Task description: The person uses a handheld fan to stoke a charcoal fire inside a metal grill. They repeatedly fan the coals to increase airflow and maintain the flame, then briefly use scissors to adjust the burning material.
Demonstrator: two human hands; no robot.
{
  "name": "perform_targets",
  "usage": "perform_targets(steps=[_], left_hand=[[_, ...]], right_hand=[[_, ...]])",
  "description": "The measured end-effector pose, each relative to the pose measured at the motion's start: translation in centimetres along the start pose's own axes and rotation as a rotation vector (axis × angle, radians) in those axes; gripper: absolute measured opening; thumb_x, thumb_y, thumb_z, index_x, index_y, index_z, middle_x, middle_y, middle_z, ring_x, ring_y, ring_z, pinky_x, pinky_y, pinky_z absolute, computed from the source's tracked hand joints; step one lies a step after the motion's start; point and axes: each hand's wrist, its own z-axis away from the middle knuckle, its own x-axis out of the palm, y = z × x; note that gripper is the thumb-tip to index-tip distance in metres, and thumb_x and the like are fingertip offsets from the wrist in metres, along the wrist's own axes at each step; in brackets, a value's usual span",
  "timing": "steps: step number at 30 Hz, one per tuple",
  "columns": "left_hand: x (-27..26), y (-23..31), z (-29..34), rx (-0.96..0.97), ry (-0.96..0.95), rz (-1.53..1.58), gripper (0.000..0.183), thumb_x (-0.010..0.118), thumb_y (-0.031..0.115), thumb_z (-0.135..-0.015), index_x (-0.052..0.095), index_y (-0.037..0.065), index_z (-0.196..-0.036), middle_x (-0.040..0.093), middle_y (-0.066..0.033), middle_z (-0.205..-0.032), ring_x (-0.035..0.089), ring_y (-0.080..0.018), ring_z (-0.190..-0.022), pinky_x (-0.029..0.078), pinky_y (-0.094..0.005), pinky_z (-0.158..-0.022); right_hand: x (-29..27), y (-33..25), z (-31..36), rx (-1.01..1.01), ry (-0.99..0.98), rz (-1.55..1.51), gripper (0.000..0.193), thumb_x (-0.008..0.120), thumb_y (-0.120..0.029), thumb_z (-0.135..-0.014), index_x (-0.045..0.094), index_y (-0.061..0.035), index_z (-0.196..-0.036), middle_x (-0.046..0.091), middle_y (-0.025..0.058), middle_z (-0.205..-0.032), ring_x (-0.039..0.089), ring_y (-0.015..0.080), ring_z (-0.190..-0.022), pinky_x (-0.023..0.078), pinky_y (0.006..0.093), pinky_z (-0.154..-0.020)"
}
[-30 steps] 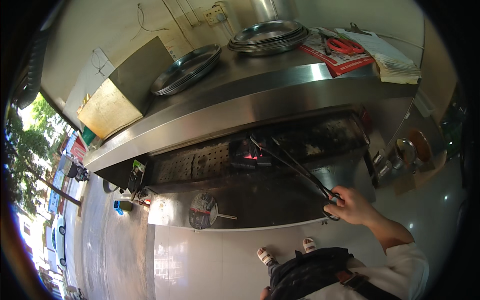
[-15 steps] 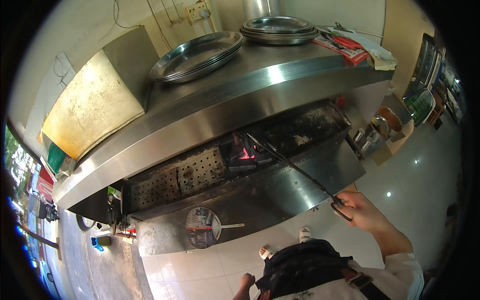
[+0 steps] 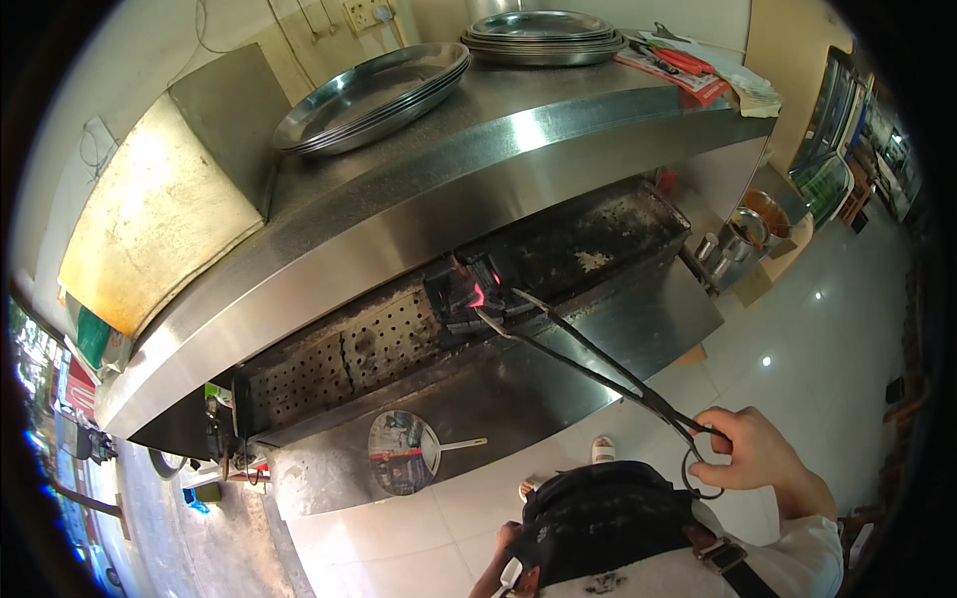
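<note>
My right hand (image 3: pixel 753 448) is closed around the looped handles of long dark metal tongs (image 3: pixel 608 382). Their arms stretch to the left over the grill trough (image 3: pixel 394 317), and the two tips are spread apart at the near side of a small pile of black charcoal (image 3: pixel 467 299). Some pieces glow red. Nothing shows between the tips. Low beside my dark apron (image 3: pixel 598 518) hangs my left hand (image 3: pixel 508 538), away from the grill; its fingers are too hidden to make out.
A round hand fan (image 3: pixel 404 453) lies on the metal ledge in front of the trough. Stacked steel trays (image 3: pixel 374 100) and round steel plates (image 3: pixel 543 40) stand on the upper counter. Red-handled tools (image 3: pixel 683 62) rest on papers at its right end. Metal pots (image 3: pixel 743 234) stand at the right.
My right hand has moved down and slightly right. The tongs' arms have opened wide, and their tips have drawn back toward the near side of the coals. The view has shifted slightly.
</note>
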Motion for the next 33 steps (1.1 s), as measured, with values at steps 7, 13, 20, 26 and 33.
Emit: perform_targets(steps=[7,13,20,26,33], left_hand=[[-1.8,-2.9,0.0,0.123,-0.094,-0.115,0.049,0.070,0.052,-0.086,0.079,0.010,-0.108,0.077,-0.0190,-0.107,0.073,-0.0353,-0.107,0.057,-0.0452,-0.091],[-1.5,-3.2,-0.6,0.250,-0.083,-0.145,0.047,0.068,0.052,-0.087,0.079,0.011,-0.106,0.077,-0.0183,-0.107,0.073,-0.0354,-0.106,0.057,-0.0456,-0.090],[1.4,-3.0,-1.6,0.288,0.023,-0.112,0.045,0.065,0.051,-0.089,0.080,0.011,-0.103,0.077,-0.0178,-0.107,0.073,-0.0366,-0.105,0.057,-0.0462,-0.089],[-1.5,-3.3,-0.6,0.436,-0.101,-0.027,0.051,0.065,0.056,-0.087,0.080,0.008,-0.100,0.076,-0.0204,-0.103,0.073,-0.0387,-0.103,0.057,-0.0473,-0.089],[-1.7,-3.9,-0.3,0.341,-0.096,-0.042,0.056,0.067,0.060,-0.085,0.080,0.009,-0.104,0.076,-0.0197,-0.107,0.073,-0.0377,-0.105,0.057,-0.0460,-0.091]], right_hand=[[0.9,0.2,-0.8,0.010,-0.027,-0.054,0.043,0.083,-0.024,-0.078,0.067,-0.0027,-0.110,0.053,0.0017,-0.056,0.052,0.0173,-0.045,0.039,0.0319,-0.048],[1.6,1.1,-1.2,0.004,-0.016,-0.157,0.036,0.081,-0.018,-0.082,0.066,-0.0018,-0.110,0.056,0.0027,-0.056,0.055,0.0156,-0.046,0.040,0.0306,-0.048],[1.7,0.5,-2.1,-0.069,-0.043,-0.192,0.034,0.080,-0.017,-0.083,0.066,-0.0012,-0.110,0.057,0.0030,-0.057,0.054,0.0148,-0.047,0.039,0.0301,-0.048],[1.7,0.3,-2.5,-0.028,-0.041,-0.155,0.035,0.079,-0.019,-0.083,0.065,-0.0006,-0.109,0.056,0.0027,-0.057,0.054,0.0157,-0.048,0.040,0.0314,-0.048],[1.0,0.5,-2.3,-0.059,-0.026,-0.081,0.036,0.079,-0.020,-0.082,0.066,-0.0018,-0.111,0.055,0.0030,-0.057,0.055,0.0174,-0.047,0.041,0.0328,-0.048]])
